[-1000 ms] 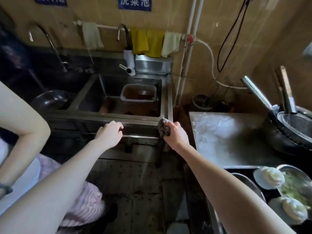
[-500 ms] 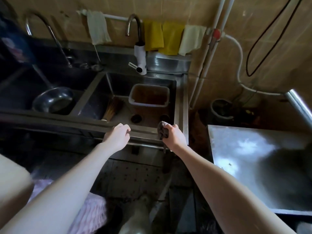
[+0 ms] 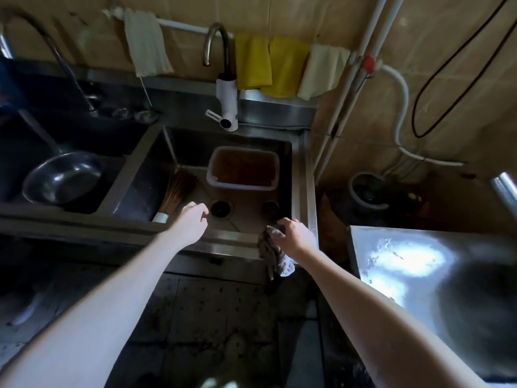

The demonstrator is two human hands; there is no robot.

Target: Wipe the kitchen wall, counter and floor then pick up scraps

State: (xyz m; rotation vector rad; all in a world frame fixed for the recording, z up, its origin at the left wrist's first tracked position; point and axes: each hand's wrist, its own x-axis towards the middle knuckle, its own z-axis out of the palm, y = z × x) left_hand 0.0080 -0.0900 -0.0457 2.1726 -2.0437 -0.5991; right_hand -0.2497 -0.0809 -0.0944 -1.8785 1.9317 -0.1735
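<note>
ok so the right hand pinches the rag at the near right corner of the sink, the left hand hangs loosely curled and empty over the near rim, so I'd bunch the rag's dangling tail into the palm before wiping along that edge.

Two bright yellow hanging cloths sit at the far wall beside a pale cream cloth. The glossy tan wall tiles carry a small red pipe valve and a looping black cable. The near crumpled cloth rag is mottled grey and white; the white plastic tub holds brown.
</note>
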